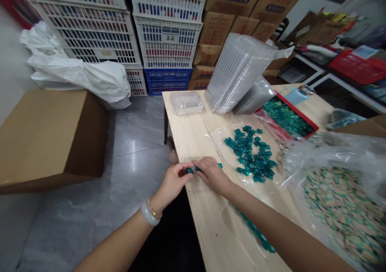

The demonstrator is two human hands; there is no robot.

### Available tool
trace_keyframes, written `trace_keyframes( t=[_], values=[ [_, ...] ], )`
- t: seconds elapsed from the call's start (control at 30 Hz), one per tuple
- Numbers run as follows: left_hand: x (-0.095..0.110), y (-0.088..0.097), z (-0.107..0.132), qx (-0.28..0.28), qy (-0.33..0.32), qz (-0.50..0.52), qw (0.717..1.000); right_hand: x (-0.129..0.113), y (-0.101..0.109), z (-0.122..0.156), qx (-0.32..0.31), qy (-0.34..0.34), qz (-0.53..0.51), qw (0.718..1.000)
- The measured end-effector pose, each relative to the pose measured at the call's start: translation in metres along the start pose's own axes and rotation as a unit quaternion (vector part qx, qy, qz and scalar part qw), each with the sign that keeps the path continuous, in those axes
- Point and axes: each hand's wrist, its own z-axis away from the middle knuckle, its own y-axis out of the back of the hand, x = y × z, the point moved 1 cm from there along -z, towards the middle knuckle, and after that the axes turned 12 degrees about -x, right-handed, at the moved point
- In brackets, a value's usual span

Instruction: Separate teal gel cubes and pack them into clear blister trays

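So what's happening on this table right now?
A person's left hand and right hand are pinching a small teal piece together above a light wooden table. Beside them lies a heap of similar teal pieces on clear plastic, with a stack of clear plastic trays further along.

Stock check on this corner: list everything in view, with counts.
White plastic crates: several, white, stacked at back.
Blue crate: at least one, blue, under the white stack.
Cardboard cartons: many, brown, stacked behind table.
Cardboard box: one, brown, on floor, left.
Plastic sacks: bundle, white, behind that box.
Wooden table: one, pale, centre.
Tray stack: one, clear, tilted on table.
Clear tray: one, clear, far end of table.
Red-rimmed tray: one, red, full of teal pieces.
Teal pile: many pieces, teal, on plastic sheet.
Plastic bag: one, clear, multicoloured pieces inside, right.
Red basket: one, red, far right.
Bangle: one, pale, left wrist.
Left hand: one, holding a teal piece.
Right hand: one, on the same piece.
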Motion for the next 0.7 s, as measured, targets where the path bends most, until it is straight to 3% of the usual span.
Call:
trace_keyframes(
  t=[0.13,0.23,0.33,0.4,0.5,0.6,0.7],
  values=[
    [0.010,-0.005,-0.002,0.004,0.047,0.157,0.986,-0.013,0.010,0.013,0.102,-0.013,-0.080,0.992],
    [0.016,-0.010,-0.003,-0.033,0.072,0.267,0.960,-0.028,0.019,0.015,0.124,-0.001,-0.148,0.981],
    [0.017,-0.005,-0.001,-0.060,0.070,0.283,0.955,-0.034,0.021,0.011,0.143,-0.007,-0.181,0.973],
    [0.016,0.004,0.002,-0.035,0.044,0.211,0.976,-0.032,0.019,0.007,0.157,-0.021,-0.185,0.970],
    [0.008,0.019,0.006,0.037,-0.044,-0.038,0.998,-0.027,0.014,0.001,0.139,-0.028,-0.139,0.980],
    [-0.004,0.023,0.009,0.012,-0.117,-0.273,0.955,-0.026,0.007,-0.005,0.057,0.020,-0.063,0.996],
    [-0.017,0.021,0.008,-0.028,-0.139,-0.355,0.924,-0.027,-0.002,-0.009,-0.017,0.062,0.004,0.998]
  ],
)
